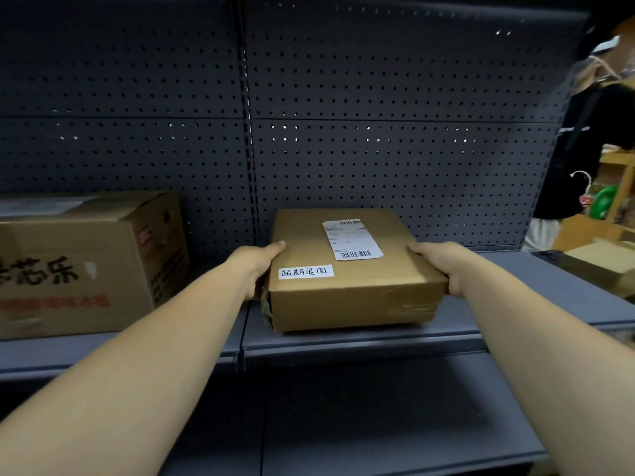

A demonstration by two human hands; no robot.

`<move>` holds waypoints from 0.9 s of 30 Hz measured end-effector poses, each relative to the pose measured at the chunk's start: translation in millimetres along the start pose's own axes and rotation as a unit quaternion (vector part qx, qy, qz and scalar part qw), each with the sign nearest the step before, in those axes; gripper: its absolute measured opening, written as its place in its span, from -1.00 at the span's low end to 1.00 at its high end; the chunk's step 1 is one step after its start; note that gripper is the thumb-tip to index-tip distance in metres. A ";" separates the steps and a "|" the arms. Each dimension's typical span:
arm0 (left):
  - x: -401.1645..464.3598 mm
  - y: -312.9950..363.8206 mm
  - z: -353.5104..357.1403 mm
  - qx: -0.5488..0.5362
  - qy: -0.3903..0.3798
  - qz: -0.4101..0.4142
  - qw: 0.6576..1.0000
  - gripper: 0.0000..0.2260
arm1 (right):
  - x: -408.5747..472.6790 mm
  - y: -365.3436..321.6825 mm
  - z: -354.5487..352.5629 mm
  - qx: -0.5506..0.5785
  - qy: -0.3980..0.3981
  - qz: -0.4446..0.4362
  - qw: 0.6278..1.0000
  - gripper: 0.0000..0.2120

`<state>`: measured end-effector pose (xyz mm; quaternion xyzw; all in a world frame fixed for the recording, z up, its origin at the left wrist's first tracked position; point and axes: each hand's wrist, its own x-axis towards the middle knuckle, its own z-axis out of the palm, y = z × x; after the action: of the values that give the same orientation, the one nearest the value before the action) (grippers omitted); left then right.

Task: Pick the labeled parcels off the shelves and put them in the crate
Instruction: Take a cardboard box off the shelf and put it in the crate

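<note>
At the centre of the frame, on the dark grey metal shelf [360, 341], sits the flat brown cardboard parcel [354, 280] with a white barcode shipping label [350, 240] and a white handwritten strip [305, 271] on top. We clasp it with our left hand [256, 266] and right hand [441, 264] on opposite sides, thumbs pressed on the top edges, the other fingers hidden behind the sides. At the left of the frame, a larger printed brown carton [86, 262] stands on the same shelf, well apart.
</note>
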<state>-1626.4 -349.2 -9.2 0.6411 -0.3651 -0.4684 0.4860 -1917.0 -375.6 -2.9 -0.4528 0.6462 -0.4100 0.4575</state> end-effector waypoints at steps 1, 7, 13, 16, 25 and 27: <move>-3.9 -0.5 -2.2 -0.008 -0.001 0.017 1.000 -0.67 | -4.4 1.5 -1.1 0.009 -0.002 -0.012 1.000 -0.72; -40.6 -10.6 -14.4 -0.040 0.008 0.112 0.993 -0.53 | -33.3 20.8 -4.7 0.055 -0.008 -0.097 0.994 -0.65; -75.0 -32.9 -24.3 -0.051 0.000 0.197 0.979 -0.52 | -76.1 43.6 -6.0 0.081 0.026 -0.134 0.987 -0.69; -90.1 -45.2 -27.1 -0.067 -0.003 0.230 0.971 -0.53 | -94.4 53.9 -6.6 0.076 0.064 -0.166 0.981 -0.71; -125.7 -67.6 -27.5 -0.082 -0.018 0.277 0.957 -0.54 | -132.5 83.8 -19.4 0.107 0.097 -0.225 0.964 -0.74; -129.7 -69.2 -25.0 -0.074 -0.020 0.282 0.956 -0.52 | -137.4 87.9 -24.3 0.106 0.101 -0.228 0.963 -0.74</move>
<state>-1639.8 -204.4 -41.9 0.4645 -0.5049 -0.3512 0.6372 -1935.3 -218.6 -49.7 -0.4933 0.5215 -0.6130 0.3299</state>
